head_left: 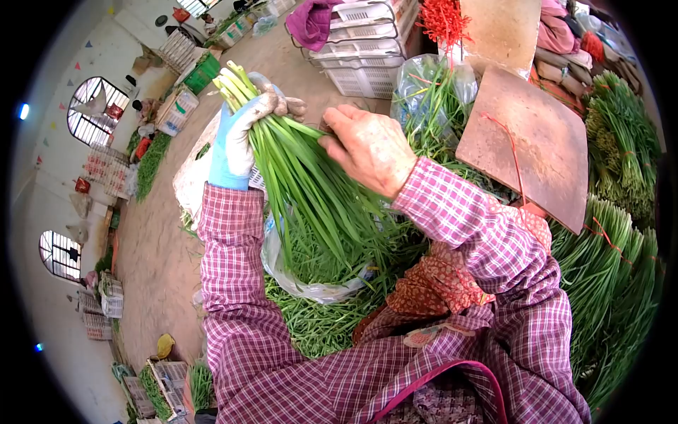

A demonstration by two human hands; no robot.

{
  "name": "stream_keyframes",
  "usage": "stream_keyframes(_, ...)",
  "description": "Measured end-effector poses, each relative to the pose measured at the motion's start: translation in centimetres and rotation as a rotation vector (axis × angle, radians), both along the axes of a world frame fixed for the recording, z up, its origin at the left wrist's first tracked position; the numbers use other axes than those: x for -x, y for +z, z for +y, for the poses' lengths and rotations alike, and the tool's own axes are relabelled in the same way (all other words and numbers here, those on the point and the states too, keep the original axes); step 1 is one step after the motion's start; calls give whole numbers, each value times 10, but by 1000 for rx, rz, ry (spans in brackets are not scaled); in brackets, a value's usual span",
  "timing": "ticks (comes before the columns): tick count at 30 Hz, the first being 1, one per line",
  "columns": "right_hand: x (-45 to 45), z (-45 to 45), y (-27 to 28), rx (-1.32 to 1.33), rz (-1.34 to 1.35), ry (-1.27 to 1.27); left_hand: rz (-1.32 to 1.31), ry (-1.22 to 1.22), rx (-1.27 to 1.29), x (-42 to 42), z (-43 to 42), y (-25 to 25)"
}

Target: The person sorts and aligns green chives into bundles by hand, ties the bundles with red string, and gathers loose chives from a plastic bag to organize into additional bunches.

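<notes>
My left hand (256, 120), in a white and blue glove, is wrapped around a bunch of garlic chives (304, 177) near its pale stem ends. The stems point up and left, and the long green leaves hang down to the right. My bare right hand (371, 145) is beside the bunch, thumb and fingers pinched together where a chive leaf runs to the fingertips. Below the bunch, a clear plastic bag (321, 290) stands open with loose green leaves in it. More loose leaves (318, 328) are heaped around the bag.
A brown board (530, 138) with a red tie on it lies to the right. Tied chive bundles (600, 283) are stacked at the far right. White crates (367, 67) stand ahead, near red ties (443, 21) and another plastic bag (431, 92) of leaves.
</notes>
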State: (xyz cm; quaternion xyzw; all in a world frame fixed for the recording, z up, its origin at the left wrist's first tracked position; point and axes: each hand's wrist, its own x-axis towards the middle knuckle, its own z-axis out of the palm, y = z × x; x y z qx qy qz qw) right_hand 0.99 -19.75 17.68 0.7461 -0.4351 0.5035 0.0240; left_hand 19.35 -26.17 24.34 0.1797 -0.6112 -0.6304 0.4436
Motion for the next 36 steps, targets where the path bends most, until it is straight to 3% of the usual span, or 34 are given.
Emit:
stream_keyframes(5,22,8,15,-315,10,59,-79,138,53,10,9,-1)
stream_keyframes(7,24,2,11,-420,-93,261,-42,145,17,16,13,-1)
stream_keyframes(13,4,0,8,-384,-63,195,-123,153,27,20,6,1)
stream_keyframes(16,2,-5,-3,-205,-27,83,-123,152,7,23,11,3)
stream_keyframes(23,11,6,11,-375,-54,65,-84,149,23,28,8,-1)
stream_keyframes(28,3,-7,-4,-186,-38,36,-119,151,2,34,13,5)
stream_keyframes(33,14,-3,3,-256,-64,73,-141,154,7,30,7,1)
stream_keyframes(36,27,3,15,-256,132,-28,-268,138,94,26,-2,-1)
